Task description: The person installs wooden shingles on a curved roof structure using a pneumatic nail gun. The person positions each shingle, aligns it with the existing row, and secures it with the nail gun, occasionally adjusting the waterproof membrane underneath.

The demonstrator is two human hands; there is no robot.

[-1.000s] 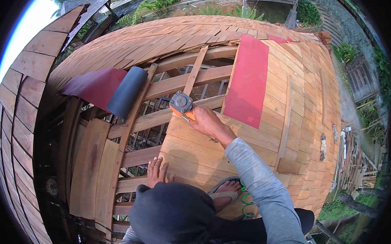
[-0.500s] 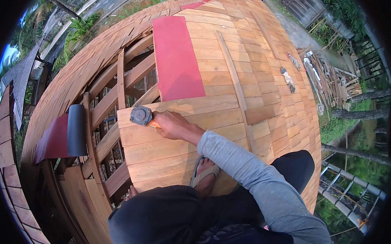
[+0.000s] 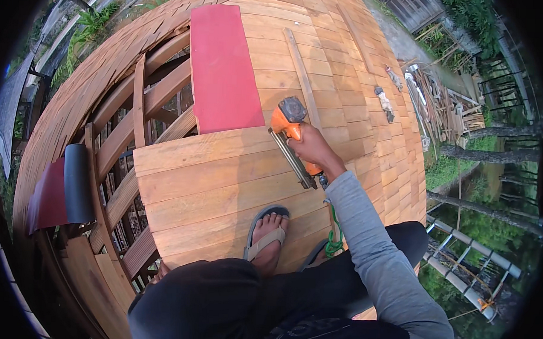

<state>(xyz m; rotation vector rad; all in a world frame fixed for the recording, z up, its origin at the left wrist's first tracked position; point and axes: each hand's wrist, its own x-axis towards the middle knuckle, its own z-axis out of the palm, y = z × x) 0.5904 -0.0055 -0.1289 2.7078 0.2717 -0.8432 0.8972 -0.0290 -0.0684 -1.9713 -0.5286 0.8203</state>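
My right hand [image 3: 316, 148] is wrapped around the grip of an orange nail gun [image 3: 279, 119], held over the wooden shingles [image 3: 205, 185]. The gun's dark, squarish cap points away from me, and its slim metal magazine slants back toward my feet. A green air hose [image 3: 336, 231] hangs below the grip, beside my right sandal. Of my left hand [image 3: 158, 272] only a few fingers show, by the left edge of the shingles; my knee covers the rest, so its hold cannot be made out.
A red sheet [image 3: 227, 72] lies ahead on the roof. Left of the shingles, open gaps run between bare beams [image 3: 118, 146]. A partly rolled sheet [image 3: 79, 184], dark on one face, rests there. A loose wooden strip [image 3: 302, 72] lies ahead; a bamboo ladder [image 3: 471, 260] stands at right.
My right hand has swung the nail gun rightward from the shingles' left edge, and its side and magazine now show. The hose has come into sight. The view has shifted slightly.
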